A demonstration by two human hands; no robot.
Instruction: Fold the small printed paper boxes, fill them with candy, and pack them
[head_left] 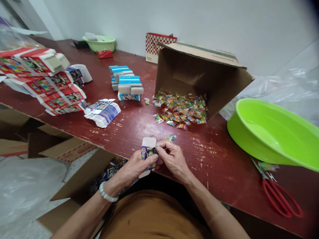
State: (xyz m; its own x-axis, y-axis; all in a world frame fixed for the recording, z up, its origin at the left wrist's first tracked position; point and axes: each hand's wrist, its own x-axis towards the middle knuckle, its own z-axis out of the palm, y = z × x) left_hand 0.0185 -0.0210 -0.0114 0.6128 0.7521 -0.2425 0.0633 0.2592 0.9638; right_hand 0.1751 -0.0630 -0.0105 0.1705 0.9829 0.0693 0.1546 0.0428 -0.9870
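Note:
My left hand grips a small printed carton with a white flap up, at the near edge of the red table. Its fingers are wrapped round the carton. My right hand pinches the carton's right side, fingers closed on it. A small colourful sweet packet lies on the table just beyond my right fingers. A heap of such packets spills from a brown cardboard box tipped on its side farther back.
A stack of flat cartons lies left of centre, with folded small boxes behind. Red display boxes pile at the far left. A green basin and red scissors sit right. Open cardboard boxes stand below the table.

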